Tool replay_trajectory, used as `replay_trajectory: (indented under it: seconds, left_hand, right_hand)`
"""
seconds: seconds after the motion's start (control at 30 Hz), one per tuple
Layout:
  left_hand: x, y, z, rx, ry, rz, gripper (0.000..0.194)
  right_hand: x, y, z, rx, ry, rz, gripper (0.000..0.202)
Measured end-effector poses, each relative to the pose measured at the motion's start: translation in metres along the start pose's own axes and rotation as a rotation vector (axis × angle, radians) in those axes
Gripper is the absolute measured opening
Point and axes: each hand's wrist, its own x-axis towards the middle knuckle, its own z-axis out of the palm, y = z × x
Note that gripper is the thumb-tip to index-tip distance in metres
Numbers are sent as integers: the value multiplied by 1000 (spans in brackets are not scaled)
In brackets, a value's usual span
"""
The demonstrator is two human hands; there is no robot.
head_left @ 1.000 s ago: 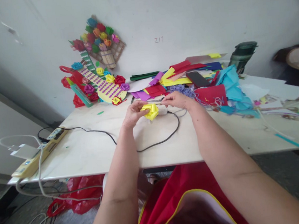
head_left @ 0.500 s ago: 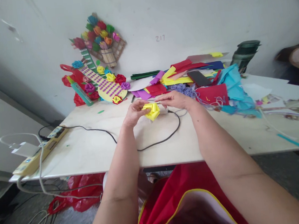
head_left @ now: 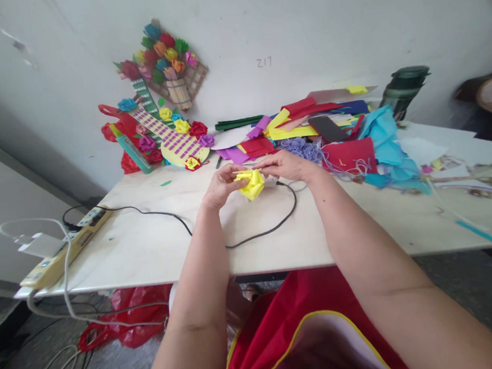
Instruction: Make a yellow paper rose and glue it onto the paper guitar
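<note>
A yellow paper flower (head_left: 251,185) is held above the white table (head_left: 147,240). My left hand (head_left: 223,184) pinches it from its left side. My right hand (head_left: 282,165) is at the flower's upper right, its fingers closed around a thin stick-like piece that lies across the top of the flower. Part of a white device with a black cord (head_left: 272,228) shows behind the flower, mostly hidden by it and my fingers.
Colored paper (head_left: 293,130), purple yarn (head_left: 302,149) and a phone (head_left: 327,129) lie at the back. A dark bottle (head_left: 403,91) stands back right. Paper-flower crafts (head_left: 180,138) and a green glue bottle (head_left: 133,152) are back left; a power strip (head_left: 67,248) lies left.
The yellow flower has turned slightly between my fingers, and my right hand has shifted a little to the left. The rest looks the same.
</note>
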Motion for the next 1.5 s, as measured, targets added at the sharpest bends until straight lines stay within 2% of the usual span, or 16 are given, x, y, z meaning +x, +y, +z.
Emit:
replay_trajectory:
  seconds: [0.2,0.4,1.1,1.5]
  left_hand:
    - [-1,3,3,-15,-18,-24,46]
    - [-1,3,3,-37,-41,-32,43]
    - [-1,3,6,54,-72,-51,41]
    - [0,3,6,104,-70,-36,43]
  right_hand:
    - [-2,-5,1,45,16,-40,34]
    - [0,-5,4,37,-19,-72,40]
    - [3,-1,13,220,12,78,17]
    - [9,6,10,282,-50,113,16]
